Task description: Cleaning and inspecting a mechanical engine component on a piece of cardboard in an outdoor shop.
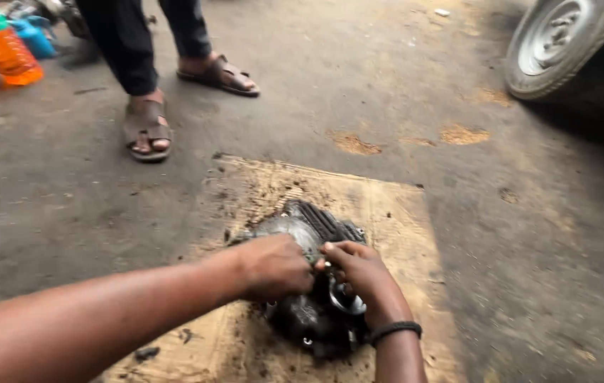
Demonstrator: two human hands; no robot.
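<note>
Resting on a stained sheet of cardboard (pixel 394 213) laid over the concrete floor (pixel 68 184), a dark, greasy engine casing (pixel 309 227) with cooling fins along its far edge is being worked on by two bare hands. The left hand (pixel 273 268) is laid over the middle of the casing, its fingers curled down onto the metal; whether anything small is pinched under them cannot be told, as the palm hides it. The right hand (pixel 359 273), a black band at its wrist, is closed around something at the casing's centre, where a pale round metal part (pixel 348 305) shows just beneath the fingers. The two hands touch at the thumbs.

The step in hand is judged to be the fitting or freeing of a small part at the casing's centre, with the casing steadied by the left hand. A firm hold-down and a careful, slip-free grip on oily metal would be called for by whatever move follows.

Beyond the cardboard, another person's sandalled feet (pixel 149 128) are seen standing on the floor. An orange bottle (pixel 4 50) and a blue container (pixel 32 35) stand at the far left, and a vehicle wheel (pixel 564 42) is seen at the far right, all well apart from the casing.
</note>
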